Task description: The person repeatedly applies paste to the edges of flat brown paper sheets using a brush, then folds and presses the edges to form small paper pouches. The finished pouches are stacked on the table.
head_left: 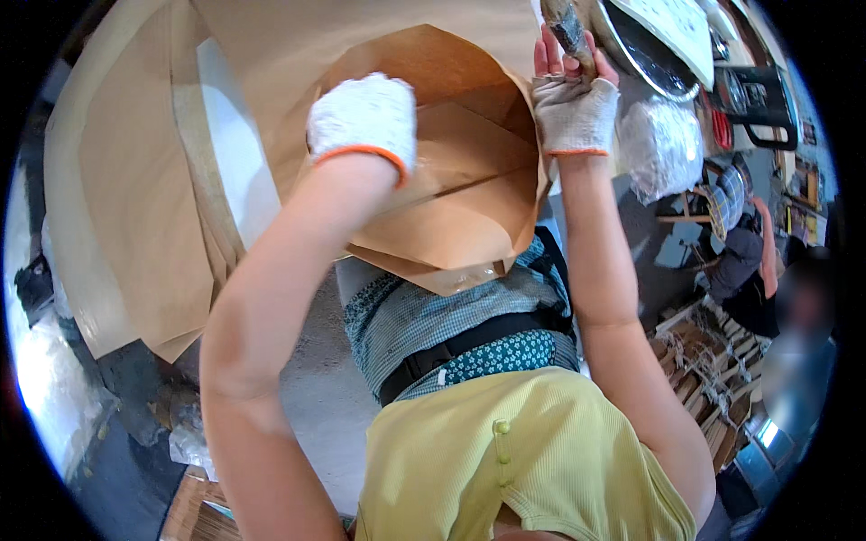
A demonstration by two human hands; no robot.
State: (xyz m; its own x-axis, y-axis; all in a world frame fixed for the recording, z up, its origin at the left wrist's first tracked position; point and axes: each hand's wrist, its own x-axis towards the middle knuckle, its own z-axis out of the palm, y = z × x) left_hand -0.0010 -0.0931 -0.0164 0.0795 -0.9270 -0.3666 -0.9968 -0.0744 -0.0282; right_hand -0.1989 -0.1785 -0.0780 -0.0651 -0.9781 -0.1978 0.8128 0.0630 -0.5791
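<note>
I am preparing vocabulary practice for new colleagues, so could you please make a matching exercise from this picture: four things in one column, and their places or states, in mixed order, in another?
Column 1
1. Left hand
2. Right hand
3. Layered brown paper sheets
4. Clear plastic bundle

Column 2
A. Left of the open paper bag
B. Holding a worn, stick-like tool
C. Right of the right wrist
D. Over the bag's opening

Pairs: 1-D, 2-B, 3-A, 4-C

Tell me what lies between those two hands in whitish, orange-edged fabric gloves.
In the head view, an open brown paper bag lies between the left hand and the right hand; the left hand overlaps its mouth.
</note>
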